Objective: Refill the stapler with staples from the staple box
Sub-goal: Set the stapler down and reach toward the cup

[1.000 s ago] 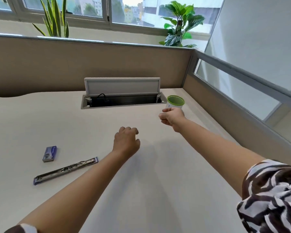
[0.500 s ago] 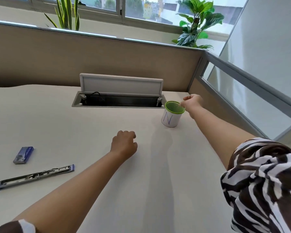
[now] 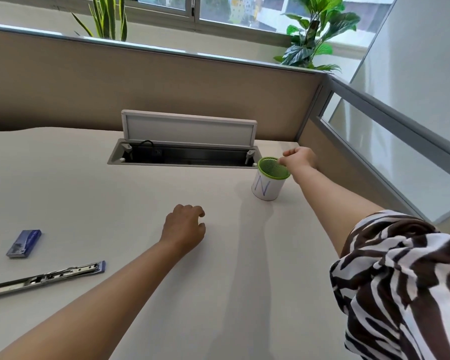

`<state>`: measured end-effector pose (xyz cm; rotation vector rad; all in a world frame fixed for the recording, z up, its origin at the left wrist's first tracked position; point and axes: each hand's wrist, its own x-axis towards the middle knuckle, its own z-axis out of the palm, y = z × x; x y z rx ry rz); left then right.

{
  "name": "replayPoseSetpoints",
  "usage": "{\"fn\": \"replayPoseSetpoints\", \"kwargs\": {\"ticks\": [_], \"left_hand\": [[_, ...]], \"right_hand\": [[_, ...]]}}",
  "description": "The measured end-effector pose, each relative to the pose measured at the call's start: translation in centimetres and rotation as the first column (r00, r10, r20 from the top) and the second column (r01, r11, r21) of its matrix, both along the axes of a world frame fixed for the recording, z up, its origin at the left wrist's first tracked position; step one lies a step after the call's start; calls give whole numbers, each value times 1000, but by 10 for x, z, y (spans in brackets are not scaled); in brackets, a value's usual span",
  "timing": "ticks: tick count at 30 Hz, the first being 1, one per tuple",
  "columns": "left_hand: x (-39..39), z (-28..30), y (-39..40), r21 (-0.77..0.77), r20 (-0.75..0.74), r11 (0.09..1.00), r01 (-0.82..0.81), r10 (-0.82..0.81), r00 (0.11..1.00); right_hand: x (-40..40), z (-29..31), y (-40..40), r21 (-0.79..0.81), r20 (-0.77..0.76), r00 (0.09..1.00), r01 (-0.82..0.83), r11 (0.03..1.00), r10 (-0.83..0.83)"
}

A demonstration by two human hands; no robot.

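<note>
Far right, the right hand (image 3: 300,158) pinches its fingers over the green-rimmed cup (image 3: 270,181), holding what I cannot tell; the left hand (image 3: 183,229) rests loosely curled, empty, mid-desk (image 3: 115,193); near left lie the stapler (image 3: 44,278) and staple box (image 3: 24,243).

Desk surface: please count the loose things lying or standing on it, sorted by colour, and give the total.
Blue: 1, the staple box
Silver metal with a blue tip: 1, the opened-out stapler
White with a green rim: 1, the cup
Total: 3
</note>
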<state>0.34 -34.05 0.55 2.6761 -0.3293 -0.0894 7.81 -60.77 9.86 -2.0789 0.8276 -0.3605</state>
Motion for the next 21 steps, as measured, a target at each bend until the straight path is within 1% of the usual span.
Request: {"fn": "replayPoseSetpoints", "kwargs": {"ticks": [7, 13, 16, 21], "left_hand": [[-5, 2, 3, 17, -1, 1000, 7, -7, 1000], [-13, 8, 9, 32, -6, 999, 23, -23, 1000], [-20, 11, 15, 30, -15, 999, 28, -28, 999], [-36, 13, 46, 48, -15, 998, 38, -37, 999]], "right_hand": [[-7, 3, 6, 33, 40, 999, 21, 999, -22], [-17, 11, 32, 18, 89, 996, -25, 1000, 23], [-27, 15, 58, -10, 127, 989, -79, 997, 80], [-48, 12, 121, 41, 201, 955, -229, 972, 217]]}}
